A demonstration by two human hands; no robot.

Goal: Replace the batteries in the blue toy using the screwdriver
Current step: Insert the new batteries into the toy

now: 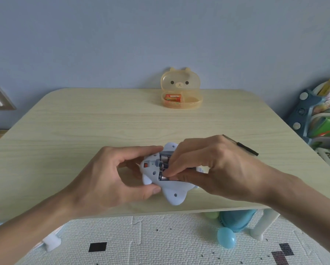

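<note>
Near the front edge of the table (84,121), the left hand (112,175) grips the upturned blue toy (172,195) by its side while the right hand (208,169) pinches a battery (162,177) in its open compartment, the screwdriver (244,148) lying just behind.

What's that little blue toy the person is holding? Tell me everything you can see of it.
The blue toy looks like pale blue plastic, rounded, with stubby limbs and small holes. It is underside up near the table's front edge, battery compartment open, batteries inside, a red switch beside them. The left hand grips its left side; the right hand pinches the nearest battery.
</note>
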